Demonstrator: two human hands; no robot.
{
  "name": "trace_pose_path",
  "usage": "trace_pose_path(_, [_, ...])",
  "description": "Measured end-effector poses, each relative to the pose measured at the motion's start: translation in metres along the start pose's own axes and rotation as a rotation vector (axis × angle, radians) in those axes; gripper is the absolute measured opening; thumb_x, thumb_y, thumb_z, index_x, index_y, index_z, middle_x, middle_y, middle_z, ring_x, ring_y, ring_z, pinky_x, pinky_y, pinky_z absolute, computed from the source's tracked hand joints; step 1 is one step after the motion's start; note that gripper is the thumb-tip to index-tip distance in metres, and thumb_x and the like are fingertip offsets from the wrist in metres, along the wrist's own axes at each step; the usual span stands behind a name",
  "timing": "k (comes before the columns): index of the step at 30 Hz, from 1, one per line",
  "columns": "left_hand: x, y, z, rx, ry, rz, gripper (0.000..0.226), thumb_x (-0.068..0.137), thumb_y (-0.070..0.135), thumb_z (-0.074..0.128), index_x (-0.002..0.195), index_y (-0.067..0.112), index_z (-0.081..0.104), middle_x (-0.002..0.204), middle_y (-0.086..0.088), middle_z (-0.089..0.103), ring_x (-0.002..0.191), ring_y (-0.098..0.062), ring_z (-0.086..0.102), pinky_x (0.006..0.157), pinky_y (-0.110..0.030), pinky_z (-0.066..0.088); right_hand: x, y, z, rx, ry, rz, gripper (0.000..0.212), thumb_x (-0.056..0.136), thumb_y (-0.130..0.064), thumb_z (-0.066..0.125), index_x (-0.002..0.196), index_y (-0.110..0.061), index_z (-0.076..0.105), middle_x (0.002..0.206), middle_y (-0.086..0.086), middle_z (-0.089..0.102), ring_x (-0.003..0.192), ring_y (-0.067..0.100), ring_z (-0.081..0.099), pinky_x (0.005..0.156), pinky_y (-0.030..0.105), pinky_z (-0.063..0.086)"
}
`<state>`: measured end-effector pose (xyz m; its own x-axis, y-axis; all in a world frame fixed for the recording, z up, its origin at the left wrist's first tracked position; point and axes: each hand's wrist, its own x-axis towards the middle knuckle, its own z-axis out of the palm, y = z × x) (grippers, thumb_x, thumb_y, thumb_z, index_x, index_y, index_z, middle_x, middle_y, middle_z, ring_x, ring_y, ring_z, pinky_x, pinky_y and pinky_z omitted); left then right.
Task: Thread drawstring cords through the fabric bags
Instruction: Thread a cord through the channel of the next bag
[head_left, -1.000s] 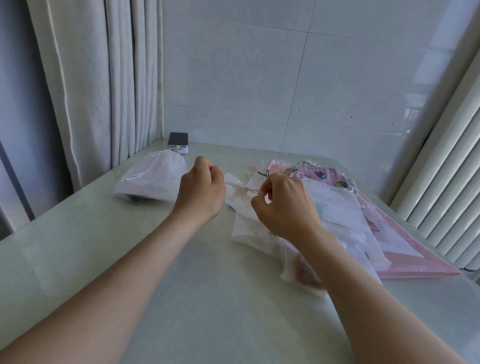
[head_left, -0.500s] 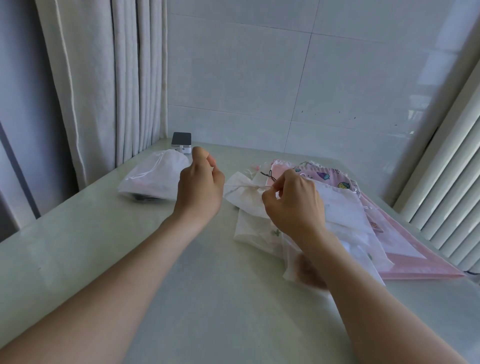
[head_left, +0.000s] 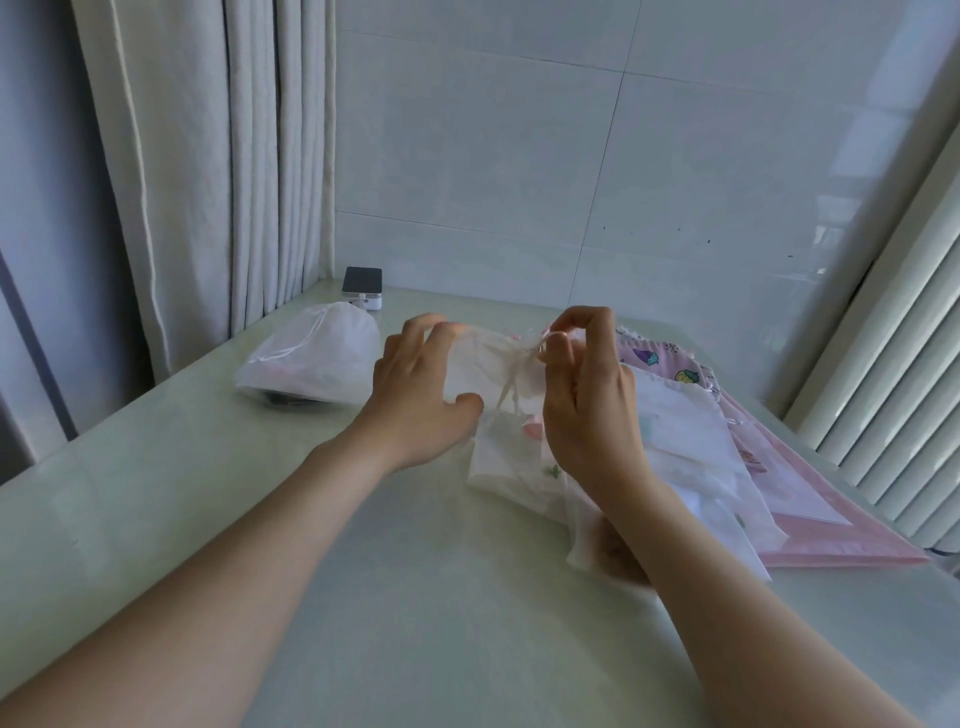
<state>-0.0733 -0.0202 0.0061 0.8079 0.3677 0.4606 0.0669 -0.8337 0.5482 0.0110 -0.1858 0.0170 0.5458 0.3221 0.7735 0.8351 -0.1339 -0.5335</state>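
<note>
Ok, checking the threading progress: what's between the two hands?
In the head view, a small white fabric bag spans between the left hand and right hand, its cord bunched beside the right hand.

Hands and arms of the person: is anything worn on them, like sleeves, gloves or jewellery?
Nothing shows. The left hand and right hand have no gloves, rings or watch; the left forearm and right forearm have no sleeves in view.

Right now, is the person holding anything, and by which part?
Yes, a white fabric bag. The left hand grips its side between fingers and thumb. The right hand pinches its gathered neck, where the drawstring cord hangs.
</note>
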Motion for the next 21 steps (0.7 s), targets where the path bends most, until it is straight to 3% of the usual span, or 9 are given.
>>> trace_pose_path(3, [0.007, -0.003, -0.005, -0.188, 0.035, -0.098, 0.03, 0.089, 0.039, 0.059, 0.102, 0.014, 0.067, 0.113, 0.004, 0.066, 0.111, -0.02, 0.058, 0.092, -0.033, 0.045, 0.001, -0.01, -0.001, 0.067, 0.089, -0.012, 0.009, 0.111, -0.021, 0.04, 0.118, -0.02, 0.045, 0.071, 0.011, 0.06, 0.06, 0.025, 0.053, 0.058, 0.046, 0.047])
trace_pose_path(6, [0.008, -0.003, -0.011, -0.391, 0.072, -0.105, 0.019, 0.098, 0.026, 0.06, 0.085, 0.016, 0.069, 0.079, 0.012, 0.072, 0.078, -0.016, 0.064, 0.073, -0.034, 0.047, -0.002, -0.015, -0.003, 0.13, 0.088, 0.038, 0.028, 0.11, -0.021, 0.044, 0.138, -0.022, 0.041, 0.062, 0.005, 0.05, 0.06, 0.016, 0.045, 0.064, 0.036, 0.04])
trace_pose_path(8, [0.008, -0.001, -0.014, -0.486, 0.078, -0.093, 0.02, 0.104, 0.024, 0.055, 0.09, 0.016, 0.068, 0.082, 0.007, 0.076, 0.078, -0.014, 0.071, 0.074, -0.03, 0.05, -0.004, -0.016, -0.002, 0.137, 0.069, 0.104, 0.045, 0.104, -0.017, 0.051, 0.144, -0.031, 0.036, 0.064, -0.002, 0.046, 0.066, 0.016, 0.048, 0.072, 0.035, 0.044])
trace_pose_path(10, [0.007, 0.002, -0.015, -0.488, 0.134, -0.077, 0.023, 0.109, 0.023, 0.048, 0.097, 0.015, 0.065, 0.082, 0.002, 0.076, 0.076, -0.007, 0.072, 0.068, -0.022, 0.053, -0.007, -0.016, 0.001, 0.159, 0.042, 0.19, 0.061, 0.095, -0.013, 0.056, 0.145, -0.039, 0.032, 0.071, 0.002, 0.052, 0.07, 0.023, 0.053, 0.074, 0.047, 0.054])
trace_pose_path(13, [0.008, 0.002, -0.018, -0.361, 0.294, -0.088, 0.025, 0.112, 0.022, 0.039, 0.102, 0.016, 0.061, 0.08, 0.001, 0.068, 0.068, 0.0, 0.064, 0.055, -0.011, 0.044, -0.01, -0.015, 0.011, 0.188, -0.027, 0.288, 0.063, 0.091, -0.006, 0.058, 0.138, -0.04, 0.032, 0.089, 0.005, 0.065, 0.069, 0.029, 0.064, 0.068, 0.051, 0.059])
trace_pose_path(15, [0.009, -0.002, -0.02, -0.28, 0.386, -0.138, 0.027, 0.113, 0.025, 0.036, 0.105, 0.016, 0.06, 0.08, -0.001, 0.063, 0.071, -0.006, 0.064, 0.063, -0.023, 0.05, -0.011, -0.015, 0.019, 0.156, -0.07, 0.301, 0.051, 0.092, -0.004, 0.056, 0.126, -0.038, 0.039, 0.089, 0.004, 0.066, 0.064, 0.03, 0.066, 0.068, 0.053, 0.06])
trace_pose_path(17, [0.01, -0.006, -0.021, -0.21, 0.439, -0.198, 0.025, 0.112, 0.029, 0.036, 0.109, 0.015, 0.057, 0.088, -0.005, 0.065, 0.087, -0.03, 0.062, 0.075, -0.044, 0.051, -0.007, -0.014, 0.029, 0.109, -0.105, 0.291, 0.037, 0.094, -0.008, 0.056, 0.116, -0.036, 0.048, 0.087, -0.002, 0.066, 0.064, 0.026, 0.067, 0.066, 0.057, 0.06])
trace_pose_path(19, [0.01, -0.007, -0.026, -0.223, 0.45, -0.276, 0.02, 0.108, 0.028, 0.038, 0.121, 0.017, 0.049, 0.099, -0.003, 0.064, 0.091, -0.034, 0.057, 0.079, -0.046, 0.048, -0.002, -0.014, 0.04, 0.034, -0.126, 0.276, 0.028, 0.095, -0.014, 0.057, 0.114, -0.034, 0.058, 0.092, -0.01, 0.068, 0.065, 0.019, 0.07, 0.073, 0.056, 0.06])
trace_pose_path(21, [0.007, -0.007, -0.034, -0.22, 0.47, -0.328, 0.027, 0.099, 0.02, 0.043, 0.125, 0.021, 0.035, 0.096, -0.003, 0.061, 0.083, -0.03, 0.057, 0.072, -0.043, 0.044, 0.003, -0.015, 0.05, -0.031, -0.165, 0.267, 0.029, 0.094, -0.016, 0.06, 0.119, -0.031, 0.066, 0.103, -0.017, 0.07, 0.064, 0.014, 0.071, 0.084, 0.053, 0.06])
